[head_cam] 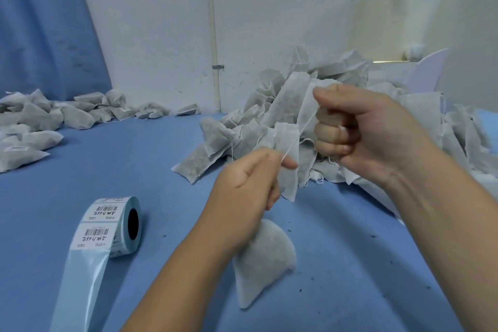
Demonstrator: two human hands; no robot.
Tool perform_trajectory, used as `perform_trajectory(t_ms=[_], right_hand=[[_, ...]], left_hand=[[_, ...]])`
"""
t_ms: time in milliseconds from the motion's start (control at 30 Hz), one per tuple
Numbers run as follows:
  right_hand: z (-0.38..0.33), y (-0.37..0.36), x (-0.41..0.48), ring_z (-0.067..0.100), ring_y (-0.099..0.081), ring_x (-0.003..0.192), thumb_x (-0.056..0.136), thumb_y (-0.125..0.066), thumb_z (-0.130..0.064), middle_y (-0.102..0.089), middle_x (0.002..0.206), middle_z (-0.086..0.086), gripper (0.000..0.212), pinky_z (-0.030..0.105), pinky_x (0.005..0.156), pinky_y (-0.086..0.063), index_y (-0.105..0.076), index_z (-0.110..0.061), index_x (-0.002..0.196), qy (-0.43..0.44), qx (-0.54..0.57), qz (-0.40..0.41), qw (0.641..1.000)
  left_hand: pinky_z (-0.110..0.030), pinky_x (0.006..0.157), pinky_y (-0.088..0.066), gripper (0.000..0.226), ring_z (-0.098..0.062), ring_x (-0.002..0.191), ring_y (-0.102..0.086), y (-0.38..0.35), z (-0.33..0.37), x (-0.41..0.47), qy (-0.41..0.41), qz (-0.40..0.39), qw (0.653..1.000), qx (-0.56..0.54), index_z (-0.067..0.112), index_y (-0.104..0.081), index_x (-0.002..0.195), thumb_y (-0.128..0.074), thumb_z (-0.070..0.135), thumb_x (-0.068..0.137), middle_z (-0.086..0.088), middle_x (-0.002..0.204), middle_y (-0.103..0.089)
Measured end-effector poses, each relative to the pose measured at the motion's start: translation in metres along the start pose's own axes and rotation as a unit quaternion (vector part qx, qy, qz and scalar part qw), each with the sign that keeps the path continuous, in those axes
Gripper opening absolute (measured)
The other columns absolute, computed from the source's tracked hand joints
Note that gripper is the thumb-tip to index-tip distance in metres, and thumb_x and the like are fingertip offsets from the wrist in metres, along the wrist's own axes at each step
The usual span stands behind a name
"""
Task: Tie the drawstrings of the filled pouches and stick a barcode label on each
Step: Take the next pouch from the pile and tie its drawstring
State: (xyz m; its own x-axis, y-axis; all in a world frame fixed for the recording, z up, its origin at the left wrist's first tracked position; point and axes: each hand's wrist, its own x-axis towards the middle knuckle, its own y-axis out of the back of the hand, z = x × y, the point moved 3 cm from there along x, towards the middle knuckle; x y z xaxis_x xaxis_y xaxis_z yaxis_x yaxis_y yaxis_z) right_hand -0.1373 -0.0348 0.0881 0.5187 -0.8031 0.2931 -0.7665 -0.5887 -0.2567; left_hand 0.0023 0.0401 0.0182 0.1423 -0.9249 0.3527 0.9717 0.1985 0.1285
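We've got the left hand (246, 178) gripping the pouch (265, 259) neck, right hand (358, 127) fisted on its string (299, 135), pulled taut, label roll (113, 224) nearby.

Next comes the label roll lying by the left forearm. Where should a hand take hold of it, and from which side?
Take the label roll by its round body, hand coming down from above and closing across its width. It lies on its curved side on the blue table, core hole facing right, so the top of the curve is free. Avoid the loose liner strip trailing toward the person. The left hand is nearest.
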Motion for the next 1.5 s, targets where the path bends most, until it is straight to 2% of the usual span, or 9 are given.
perform_trajectory(t_ms=[67,167,433,633,767,1033,1233,1400,1500], right_hand=[[0.0,-0.002,0.0,0.007,-0.019,0.038,0.081,-0.064,-0.017,-0.029,0.044,-0.008,0.034,0.017,0.039,-0.017,-0.038,-0.018,0.059,0.039,-0.086,0.005,0.996],[0.001,-0.005,0.001,0.012,-0.024,0.042,0.084,-0.07,-0.019,-0.036,0.048,-0.001,0.034,0.02,0.042,-0.02,-0.046,-0.018,0.06,0.055,-0.222,-0.002,0.973],[0.006,-0.004,-0.001,0.013,-0.028,0.048,0.071,-0.08,-0.031,-0.036,0.055,0.003,0.029,0.023,0.044,-0.025,-0.055,-0.022,0.062,0.052,-0.285,-0.042,0.956],[-0.016,-0.019,0.003,0.014,-0.03,0.049,0.072,-0.077,-0.032,-0.037,0.053,0.002,0.025,0.023,0.044,-0.027,-0.056,-0.022,0.061,0.13,-0.296,-0.031,0.946],[-0.022,-0.027,0.006,0.016,-0.028,0.053,0.075,-0.08,-0.027,-0.033,0.056,0.005,0.028,0.022,0.047,-0.028,-0.055,-0.02,0.063,0.159,-0.313,-0.042,0.935],[-0.006,-0.028,0.011,0.008,-0.027,0.048,0.08,-0.078,-0.019,-0.031,0.052,-0.002,0.027,0.015,0.045,-0.028,-0.055,-0.013,0.066,0.154,-0.318,-0.021,0.935],[0.035,-0.019,0.002,0.008,-0.03,0.051,0.088,-0.069,-0.02,-0.037,0.063,0.008,0.022,0.014,0.046,-0.028,-0.061,-0.01,0.071,0.095,-0.317,-0.008,0.944],[0.059,-0.01,-0.014,0.008,-0.037,0.054,0.09,-0.067,-0.022,-0.043,0.056,-0.002,0.011,0.02,0.051,-0.032,-0.069,-0.022,0.079,0.097,-0.398,-0.029,0.912],[0.057,-0.005,-0.024,0.004,-0.038,0.052,0.089,-0.068,-0.024,-0.045,0.053,-0.007,0.01,0.017,0.051,-0.032,-0.069,-0.028,0.08,0.132,-0.422,-0.033,0.896]], left_hand=[[-0.014,0.044,-0.032,0.028,-0.007,0.044,-0.034,0.0,-0.003,-0.002,0.002,-0.023,0.998,0.054,0.038,-0.071,0.089,-0.048,0.053,0.097,0.008,0.049,-0.039],[-0.015,0.05,-0.037,0.031,-0.006,0.044,-0.041,0.002,-0.008,-0.005,0.023,-0.051,0.99,0.133,0.034,-0.071,0.081,-0.047,0.039,0.1,0.009,0.048,-0.049],[-0.02,0.081,-0.055,0.018,-0.012,0.08,-0.072,0.01,0.001,-0.006,0.051,-0.089,0.992,-0.073,0.018,-0.079,0.09,-0.073,0.004,0.079,0.001,0.082,-0.075],[-0.02,0.06,-0.049,0.03,-0.013,0.043,-0.048,0.007,0.016,-0.01,0.009,-0.087,0.993,-0.079,0.028,-0.076,0.091,-0.052,0.046,0.089,0.004,0.043,-0.046],[-0.024,0.068,-0.054,0.022,-0.013,0.056,-0.062,0.009,0.025,-0.01,-0.032,-0.042,0.992,-0.114,0.022,-0.077,0.088,-0.059,0.033,0.092,0.004,0.056,-0.06],[-0.016,0.035,-0.021,0.028,-0.003,0.036,-0.021,0.013,0.027,-0.008,0.072,-0.056,0.943,-0.319,0.016,-0.073,0.072,-0.061,0.04,0.075,0.007,0.048,-0.03],[-0.016,0.037,-0.028,0.028,-0.003,0.039,-0.026,0.018,0.017,-0.003,0.044,0.009,0.926,-0.375,0.009,-0.078,0.097,-0.06,0.02,0.079,0.005,0.055,-0.041],[-0.017,0.043,-0.037,0.036,-0.006,0.042,-0.037,0.026,0.0,0.003,0.021,0.126,0.989,-0.071,0.029,-0.073,0.1,-0.05,0.001,0.093,0.009,0.052,-0.049],[-0.01,0.049,-0.038,0.038,-0.001,0.048,-0.044,0.022,-0.005,0.002,-0.028,0.093,0.987,0.128,0.043,-0.063,0.1,-0.054,0.007,0.091,0.015,0.053,-0.048]])
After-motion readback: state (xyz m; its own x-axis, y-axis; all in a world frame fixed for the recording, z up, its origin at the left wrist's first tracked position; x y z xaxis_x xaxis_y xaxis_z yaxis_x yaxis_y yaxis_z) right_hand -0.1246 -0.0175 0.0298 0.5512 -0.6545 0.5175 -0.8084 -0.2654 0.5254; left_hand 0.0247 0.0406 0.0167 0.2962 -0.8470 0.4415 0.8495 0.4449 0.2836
